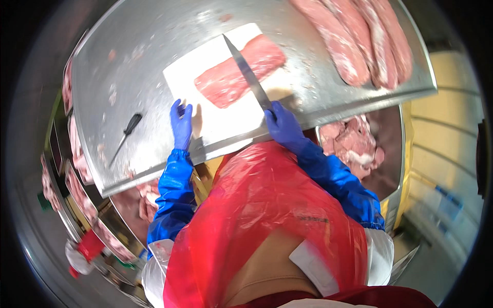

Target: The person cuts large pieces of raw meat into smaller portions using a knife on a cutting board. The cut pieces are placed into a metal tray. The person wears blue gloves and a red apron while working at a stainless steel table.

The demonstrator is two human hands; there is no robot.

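Observation:
A piece of pink meat (218,84) lies slantwise on a white cutting board (181,76) on the metal table. My right hand (283,124), in a blue glove, is closed round the handle of a long knife (247,73). The blade points away and to the left, passing across the meat; whether it touches the surface I cannot tell. My left hand (181,124), gloved in blue too, holds nothing. Its fingers are apart and slightly bent at the board's left edge, short of the meat.
Left on the metal table (138,82) rests a black-handled tool (132,124) with a thin metal shaft. Several long meat pieces (354,61) lie side by side at the far right. Below the table edge, a bin of meat cuts (354,146) stands right, more trays (77,190) left.

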